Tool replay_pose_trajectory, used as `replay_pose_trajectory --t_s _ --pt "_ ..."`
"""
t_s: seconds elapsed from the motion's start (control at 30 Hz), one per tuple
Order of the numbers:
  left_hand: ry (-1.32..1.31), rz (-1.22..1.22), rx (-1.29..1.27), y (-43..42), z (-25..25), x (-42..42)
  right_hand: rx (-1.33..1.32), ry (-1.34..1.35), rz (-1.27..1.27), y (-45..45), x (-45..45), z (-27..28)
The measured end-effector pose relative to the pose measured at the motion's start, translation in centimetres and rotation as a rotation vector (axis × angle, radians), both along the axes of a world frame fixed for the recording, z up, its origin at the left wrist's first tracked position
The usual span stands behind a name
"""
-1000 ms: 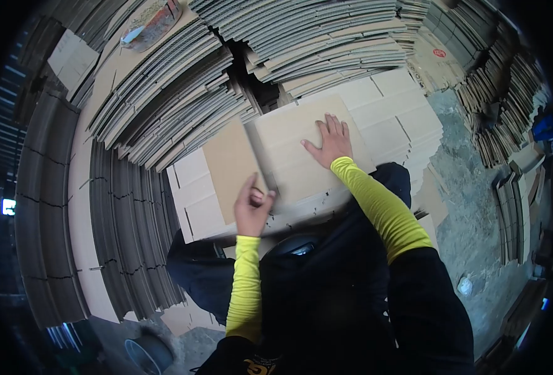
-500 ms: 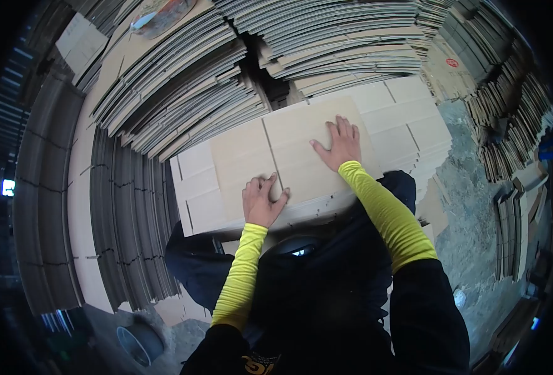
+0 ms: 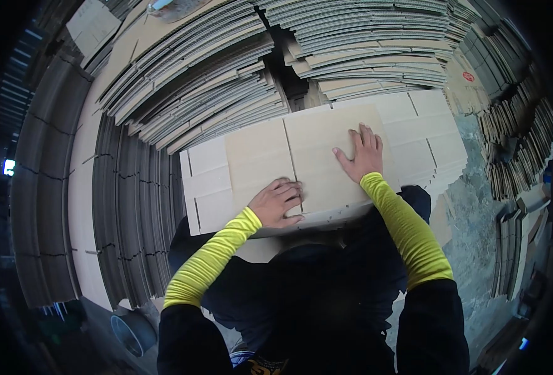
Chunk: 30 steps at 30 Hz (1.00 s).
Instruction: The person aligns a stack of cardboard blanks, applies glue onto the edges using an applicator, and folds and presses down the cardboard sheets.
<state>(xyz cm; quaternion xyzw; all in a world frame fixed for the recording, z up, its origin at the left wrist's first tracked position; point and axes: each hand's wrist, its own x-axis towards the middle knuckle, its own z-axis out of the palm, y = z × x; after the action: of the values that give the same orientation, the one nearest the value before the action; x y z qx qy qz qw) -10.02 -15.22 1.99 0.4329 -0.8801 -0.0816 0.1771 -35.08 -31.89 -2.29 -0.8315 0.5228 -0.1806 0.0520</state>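
Observation:
A tan cardboard sheet (image 3: 258, 153) with a dark slot down its middle lies flat on a wider pile of pale flattened cardboard (image 3: 208, 159) across my lap. My left hand (image 3: 278, 203) rests on the sheet's near edge beside the slot. Its fingers are bent and slightly blurred, the thumb stands apart, and it appears to grip nothing. Farther right, my right hand (image 3: 365, 155) presses flat on the sheet, fingers spread and thumb out to the left. Yellow sleeves cover both forearms.
Tall stacks of flattened cardboard (image 3: 376, 44) rise beyond the pile. More cardboard (image 3: 123, 212) stands on edge at the left, and bundles (image 3: 520, 144) lie at the right. A grey bucket (image 3: 133, 334) sits on the floor at lower left. A plastic bag (image 3: 175, 9) tops the far stack.
My left hand has turned, now pointing more to the right, and its elbow has swung outward to the left. My right hand stays on the same part of the sheet. The camera view has shifted.

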Motion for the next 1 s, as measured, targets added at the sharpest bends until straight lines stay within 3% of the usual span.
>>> replay_pose_trajectory --t_s 0.33,0.53,0.93,1.0 --pt "0.077 -0.232 0.030 0.7 -0.8 2.0 0.045 0.041 0.017 0.1 -0.1 0.1" --pt "0.032 -0.025 0.029 0.1 -1.0 1.4 0.045 0.081 0.020 0.1 -0.2 -0.1" --pt "0.031 0.079 0.032 2.3 -1.5 1.5 0.038 0.028 0.004 0.2 0.2 -0.1" --pt "-0.012 0.430 0.134 3.4 -0.8 1.0 0.017 0.039 0.016 0.0 0.2 0.0"
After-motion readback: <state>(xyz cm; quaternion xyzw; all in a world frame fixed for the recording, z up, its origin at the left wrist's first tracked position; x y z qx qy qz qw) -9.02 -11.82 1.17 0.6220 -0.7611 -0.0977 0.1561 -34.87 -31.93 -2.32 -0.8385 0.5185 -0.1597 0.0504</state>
